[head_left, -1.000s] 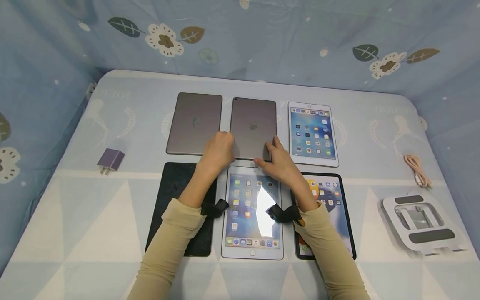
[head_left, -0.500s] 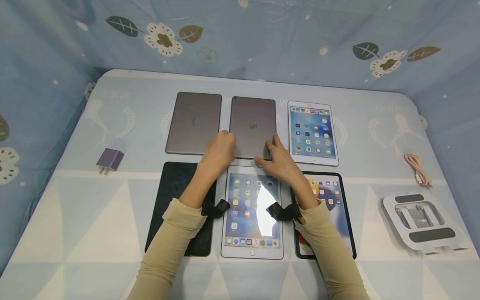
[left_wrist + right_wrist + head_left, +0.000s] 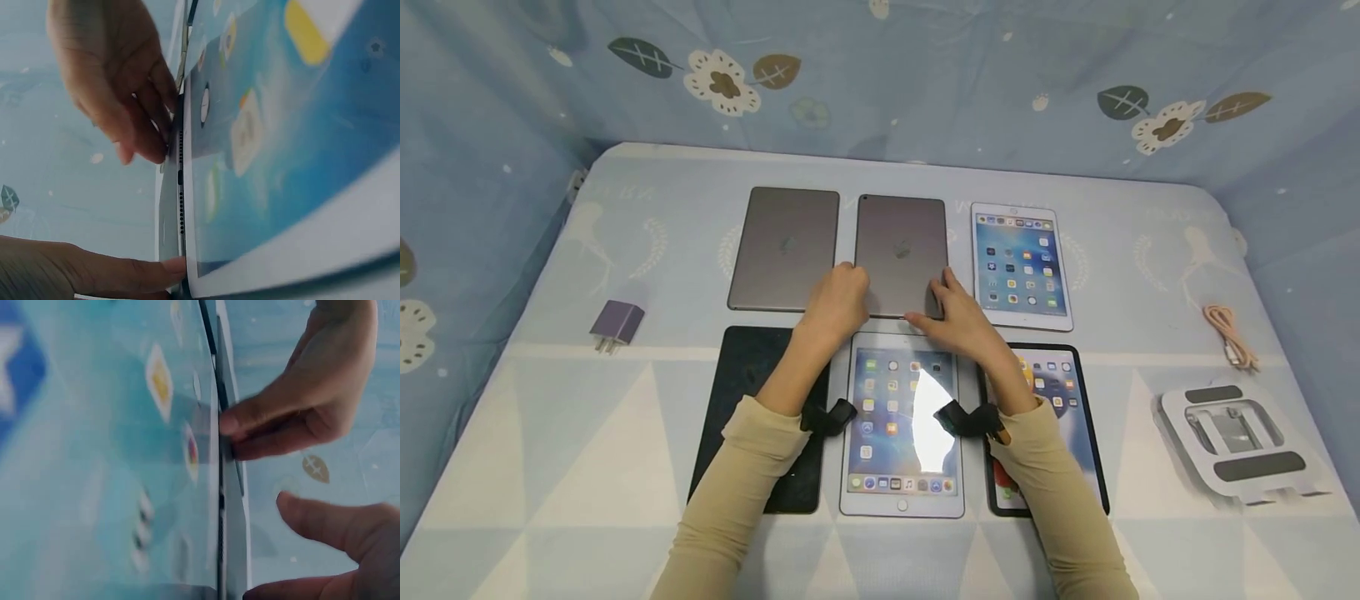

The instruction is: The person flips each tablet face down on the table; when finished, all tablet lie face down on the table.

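Two forearms in tan sleeves (image 3: 722,500) reach across the near row on the bench (image 3: 610,458). There the dark tablet (image 3: 748,362) lies on the left, the white tablet (image 3: 880,454) in the middle with its screen lit and a bright glare on it, and the black-framed tablet (image 3: 1071,417) on the right, partly covered by the right arm. A white stand (image 3: 1257,467) sits well to the right.

A little farther, the left hand (image 3: 837,304) has its fingers curled at the near left corner of the middle grey tablet (image 3: 901,237), pinching its edge. The right hand (image 3: 957,318) touches the near right corner, its fingers relaxed and spread, the thumb at the near edge. Level with them, a purple charger (image 3: 617,322) lies far left and a coiled cable (image 3: 1229,335) far right.

The middle grey tablet lies back up in the far row, between the left grey tablet (image 3: 786,237), also back up, and the small tablet (image 3: 1021,265), whose screen is lit. Behind the bench hangs a blue curtain (image 3: 925,92) with flowers and leaves.
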Demonstrator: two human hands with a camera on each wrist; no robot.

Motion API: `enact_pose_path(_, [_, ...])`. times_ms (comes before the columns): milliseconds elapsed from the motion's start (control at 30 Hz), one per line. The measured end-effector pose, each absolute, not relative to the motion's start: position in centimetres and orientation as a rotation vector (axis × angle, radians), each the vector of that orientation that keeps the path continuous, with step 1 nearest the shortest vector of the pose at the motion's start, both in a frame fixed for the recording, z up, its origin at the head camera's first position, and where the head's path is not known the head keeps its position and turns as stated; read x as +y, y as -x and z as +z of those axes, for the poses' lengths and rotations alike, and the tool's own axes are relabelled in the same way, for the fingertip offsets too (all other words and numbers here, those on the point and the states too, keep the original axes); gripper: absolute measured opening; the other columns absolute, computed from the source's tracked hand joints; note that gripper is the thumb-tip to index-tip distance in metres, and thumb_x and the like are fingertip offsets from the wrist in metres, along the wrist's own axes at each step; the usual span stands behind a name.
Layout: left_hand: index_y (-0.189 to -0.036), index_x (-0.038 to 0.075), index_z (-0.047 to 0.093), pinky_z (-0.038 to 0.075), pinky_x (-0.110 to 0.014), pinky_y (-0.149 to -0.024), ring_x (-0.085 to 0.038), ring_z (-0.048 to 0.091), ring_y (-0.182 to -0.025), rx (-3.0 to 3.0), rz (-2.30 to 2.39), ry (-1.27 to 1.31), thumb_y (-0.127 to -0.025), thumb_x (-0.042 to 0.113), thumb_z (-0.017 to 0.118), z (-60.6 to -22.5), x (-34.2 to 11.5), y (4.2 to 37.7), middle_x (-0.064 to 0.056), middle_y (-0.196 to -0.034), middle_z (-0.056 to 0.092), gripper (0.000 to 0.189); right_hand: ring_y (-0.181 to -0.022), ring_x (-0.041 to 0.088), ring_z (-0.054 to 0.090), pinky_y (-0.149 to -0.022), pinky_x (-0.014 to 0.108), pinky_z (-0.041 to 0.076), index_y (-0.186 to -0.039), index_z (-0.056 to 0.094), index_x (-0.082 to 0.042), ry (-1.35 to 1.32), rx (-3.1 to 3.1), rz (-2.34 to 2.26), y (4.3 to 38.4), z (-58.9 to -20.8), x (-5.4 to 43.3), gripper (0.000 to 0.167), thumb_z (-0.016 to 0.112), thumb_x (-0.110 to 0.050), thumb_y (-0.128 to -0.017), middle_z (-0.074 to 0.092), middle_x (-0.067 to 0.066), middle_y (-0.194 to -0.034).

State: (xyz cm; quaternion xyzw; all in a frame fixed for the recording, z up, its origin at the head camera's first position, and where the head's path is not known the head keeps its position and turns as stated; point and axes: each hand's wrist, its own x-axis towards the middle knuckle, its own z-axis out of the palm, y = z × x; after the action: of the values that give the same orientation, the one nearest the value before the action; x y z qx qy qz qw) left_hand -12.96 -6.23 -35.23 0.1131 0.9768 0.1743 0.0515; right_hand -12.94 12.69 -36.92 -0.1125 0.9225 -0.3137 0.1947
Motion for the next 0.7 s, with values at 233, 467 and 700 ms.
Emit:
enact_pose_path(233, [-0.081,0.004,0.066,0.054,-0.039,-0.065,-0.023,0.062,-0.074,2.906,0.483,-0.396,-0.083,0.02,0.075,-34.4,-4.0,13.7,-0.011,-0.088,0.067,0.018,-0.144,0.047,0.014,-0.114,0.063,0.017,-0.149,0.025,0.004,0.245,2.611,-0.875,13.5,-36.0,16.3,0.074,0.057,-0.034,-0.094,0.013,0.027,-0.158])
enact_pose_path(467, [-0.083,0.008,0.066,0.054,-0.038,-0.065,-0.018,0.059,-0.073,2.883,0.419,-0.534,-0.084,0.035,0.074,-34.3,0.1,14.6,-0.006,-0.088,0.067,0.028,-0.142,0.05,0.016,-0.112,0.065,0.018,-0.148,0.026,0.005,0.115,2.705,-0.779,14.1,-35.9,21.2,0.074,0.057,-0.034,-0.094,0.017,0.031,-0.155])
enact_pose_path(700, [-0.089,0.01,0.068,0.054,-0.035,-0.067,-0.019,0.061,-0.084,2.871,0.413,-0.652,-0.083,0.034,0.075,-34.9,3.8,15.4,-0.005,-0.095,0.065,0.026,-0.137,0.056,0.021,-0.109,0.066,0.023,-0.147,0.022,0.012,0.027,2.718,-0.629,14.6,-36.2,25.3,0.08,0.059,-0.033,-0.092,0.016,0.039,-0.15])
